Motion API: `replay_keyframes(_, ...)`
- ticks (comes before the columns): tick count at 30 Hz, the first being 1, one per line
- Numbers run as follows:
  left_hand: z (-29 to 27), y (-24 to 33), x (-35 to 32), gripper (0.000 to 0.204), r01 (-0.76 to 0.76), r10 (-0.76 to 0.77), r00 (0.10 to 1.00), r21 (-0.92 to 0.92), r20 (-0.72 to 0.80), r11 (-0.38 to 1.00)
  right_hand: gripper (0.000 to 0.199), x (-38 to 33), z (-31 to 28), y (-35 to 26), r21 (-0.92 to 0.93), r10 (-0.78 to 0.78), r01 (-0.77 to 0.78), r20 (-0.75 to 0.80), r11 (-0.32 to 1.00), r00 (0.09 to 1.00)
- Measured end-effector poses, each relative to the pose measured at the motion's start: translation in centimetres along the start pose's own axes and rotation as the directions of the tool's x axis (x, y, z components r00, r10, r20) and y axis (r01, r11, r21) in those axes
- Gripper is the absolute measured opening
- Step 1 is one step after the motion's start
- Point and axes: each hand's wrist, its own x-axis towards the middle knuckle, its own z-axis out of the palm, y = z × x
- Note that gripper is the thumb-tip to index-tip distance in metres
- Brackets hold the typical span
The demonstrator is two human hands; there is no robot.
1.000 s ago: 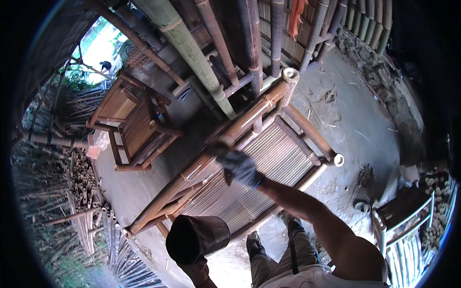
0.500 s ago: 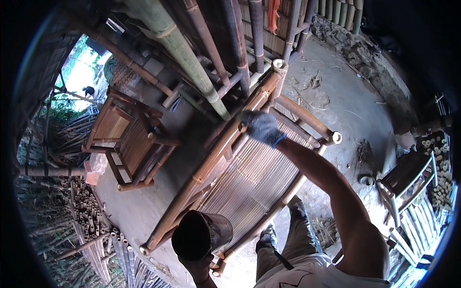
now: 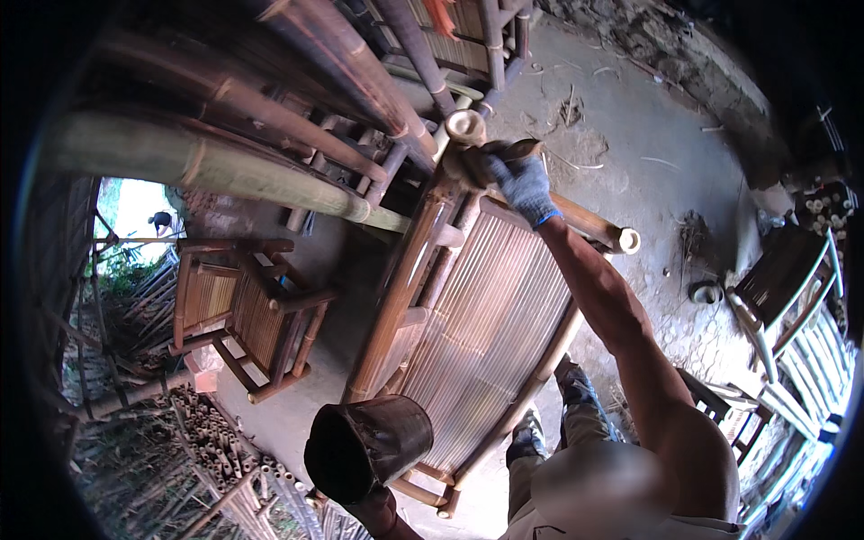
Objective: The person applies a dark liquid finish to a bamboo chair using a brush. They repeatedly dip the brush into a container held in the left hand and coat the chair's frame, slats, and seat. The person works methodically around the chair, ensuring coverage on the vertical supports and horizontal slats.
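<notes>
A bamboo bench (image 3: 504,310) with a slatted surface and thick pole frame lies diagonally in front of me. My right hand (image 3: 525,189), in a grey knit glove with a blue cuff, is at the bench's far upper corner. It is closed round a brown, rag-like wad (image 3: 468,167), pressed to the frame just beside the corner post's pale cut end (image 3: 464,127). Near the bench's front left end, my bare left hand (image 3: 378,513) supports a dark, cylindrical pot (image 3: 396,432) from below. The pot's mouth tilts toward the left; its inside is too dark to make out.
A bamboo armchair (image 3: 252,315) stands left of the bench. Large poles, one green (image 3: 261,184), slant across the upper left. Cut bamboo (image 3: 211,432) is piled at lower left, and another dark-seated bamboo chair (image 3: 778,270) stands at right.
My right hand has moved with the wad along the bench's upper rail to the far corner post. The view has turned, and the left hand still holds the pot.
</notes>
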Motion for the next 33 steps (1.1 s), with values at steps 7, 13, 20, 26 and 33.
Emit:
replay_keyframes(7, 5.1, -0.1, 1.9, 0.115, 0.014, -0.013, 0.999, -0.034, 0.029, 0.999, 0.022, -2.7, 0.5, 7.2, 0.842, 0.518, -0.077, -0.253, 0.534, 0.817)
replay_keyframes(13, 7.7, -0.5, 2.3, 0.113, 0.044, -0.043, 0.997, -0.013, 0.057, 0.999, 0.016, -3.1, 7.2, 3.9, 0.954, 0.714, -0.017, 0.235, -0.298, 0.66)
replay_keyframes(20, 9.9, -0.8, 2.2, 0.11, 0.06, -0.059, 0.996, -0.008, 0.061, 0.998, 0.025, -11.2, 10.5, 3.1, 0.839, 0.706, -0.374, 0.537, -0.395, 0.462)
replay_keyframes(26, 10.7, -1.3, 2.5, 0.108, 0.061, -0.06, 0.995, -0.011, 0.083, 0.998, 0.02, -4.5, 9.3, 6.4, 0.963, 0.623, -0.262, 0.242, -0.061, 0.744)
replay_keyframes(33, 9.5, -1.4, 2.0, 0.106, 0.069, -0.066, 0.993, -0.033, 0.093, 0.997, 0.034, -5.5, 7.7, 2.9, 0.846, 0.616, -0.529, 0.385, 0.062, 0.688)
